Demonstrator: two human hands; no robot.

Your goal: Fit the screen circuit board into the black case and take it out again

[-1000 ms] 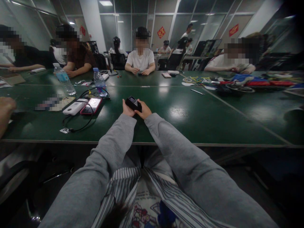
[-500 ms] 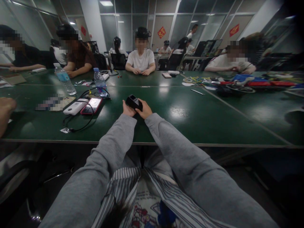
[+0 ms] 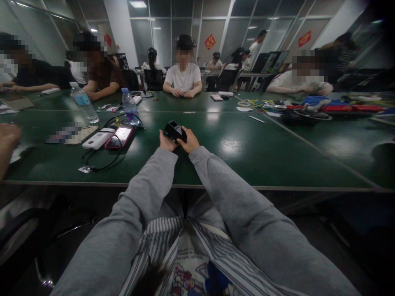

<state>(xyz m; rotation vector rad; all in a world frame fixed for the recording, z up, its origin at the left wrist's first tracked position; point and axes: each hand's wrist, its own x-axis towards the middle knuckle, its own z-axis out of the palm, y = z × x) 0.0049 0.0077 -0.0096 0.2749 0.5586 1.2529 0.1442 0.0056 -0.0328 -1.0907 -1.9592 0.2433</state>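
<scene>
Black box (image 3: 175, 130) slightly higher above green table (image 3: 247, 152).

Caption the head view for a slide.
A person's left hand and right hand hold a small black device at the green table, near a phone.

A long, glossy dark green table (image 3: 247, 156) carries a water bottle (image 3: 82, 107) at the left and a second bottle (image 3: 129, 107) to its right. Nearer, a white power bank (image 3: 97, 139) touches a red-cased phone (image 3: 119, 137), and a black cable (image 3: 105, 165) loops below them. A thin white strip (image 3: 256, 119) lies right of the middle, and red and blue clutter (image 3: 333, 107) lies far right.
</scene>
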